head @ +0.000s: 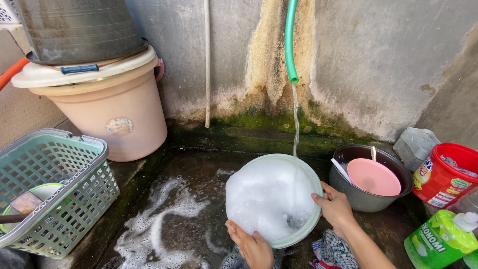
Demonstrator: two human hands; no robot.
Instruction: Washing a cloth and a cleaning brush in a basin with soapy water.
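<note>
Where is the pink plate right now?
In the head view, the pink plate lies inside the dark metal pot at right, just beyond the right hand, between the foam-filled basin and the red tub.
</note>
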